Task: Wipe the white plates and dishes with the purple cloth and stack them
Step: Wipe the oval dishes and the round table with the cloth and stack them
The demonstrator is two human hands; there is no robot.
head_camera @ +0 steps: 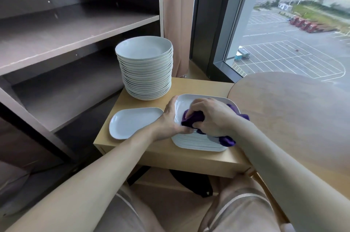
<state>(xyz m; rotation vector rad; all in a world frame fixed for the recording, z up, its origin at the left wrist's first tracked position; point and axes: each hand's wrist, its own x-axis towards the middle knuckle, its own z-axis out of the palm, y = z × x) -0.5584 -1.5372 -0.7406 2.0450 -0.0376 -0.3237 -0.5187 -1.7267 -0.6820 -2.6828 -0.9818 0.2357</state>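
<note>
Purple cloth (pixel 193 120) over plate stack (pixel 198 143) edge

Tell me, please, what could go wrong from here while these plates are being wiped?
The tall stack of dishes stands close behind the left hand; a careless lift could topple it.
The single plate lies near the left edge of the table; a nudge might slide it off.
The right hand presses the cloth on the top plate of a square stack; hard wiping could shift the plates below if the left grip slips.
</note>
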